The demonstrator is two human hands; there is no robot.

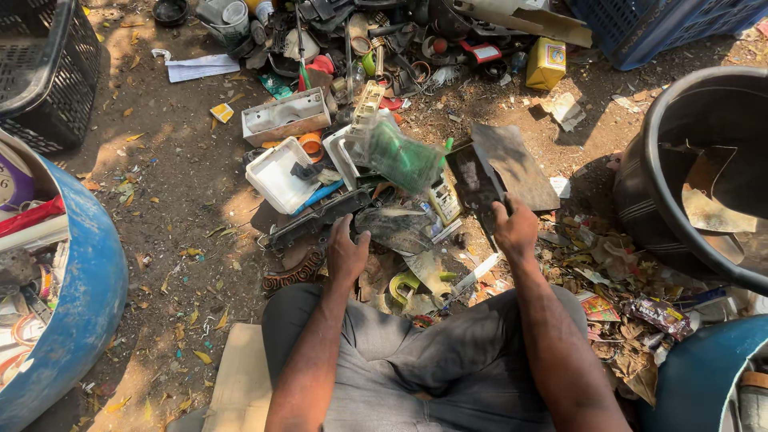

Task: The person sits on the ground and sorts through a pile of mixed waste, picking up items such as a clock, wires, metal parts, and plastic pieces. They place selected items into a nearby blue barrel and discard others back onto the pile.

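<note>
I sit on the dirt ground with a heap of scrap plastic in front of me. My right hand (517,230) grips a flat dark plastic panel (475,181) and holds it up off the heap. My left hand (346,254) reaches into the pile and closes on a dark curved plastic piece (392,226), beside a long black strip (320,216). Just beyond lie a white plastic tray (276,174), a crumpled green translucent piece (400,156) and a grey flat sheet (516,164).
A blue drum (88,296) full of scrap stands at my left, a black tub (664,184) with brown shards at my right. A black crate (44,72) is far left, a blue crate (648,28) far right, a yellow can (546,62) behind. Cardboard (240,376) lies by my knee.
</note>
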